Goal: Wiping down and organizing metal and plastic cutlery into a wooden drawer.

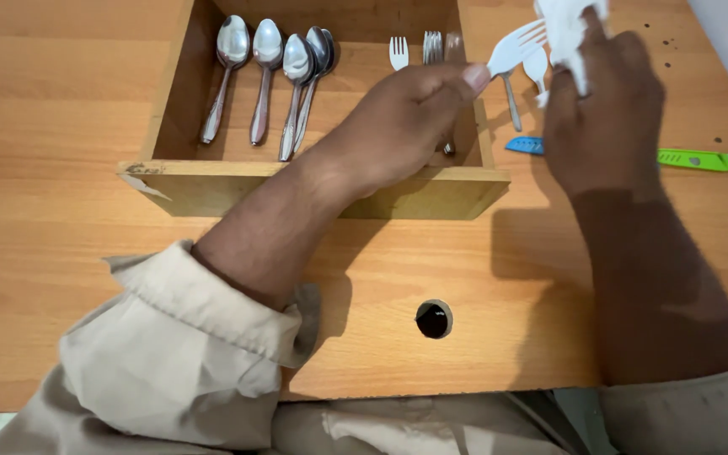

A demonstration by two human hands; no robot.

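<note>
My left hand (406, 118) is pinching the white plastic fork (516, 46), tines angled up-right, while my right hand (604, 101) clutches a white cloth (570, 29) against it.

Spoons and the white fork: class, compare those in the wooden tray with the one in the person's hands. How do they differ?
The spoons are shiny metal; the white fork looks like plastic. The spoons lie side by side in the tray; the fork is held above it by the left hand, with the right hand wiping it with a white cloth. Both are cutlery.
</note>
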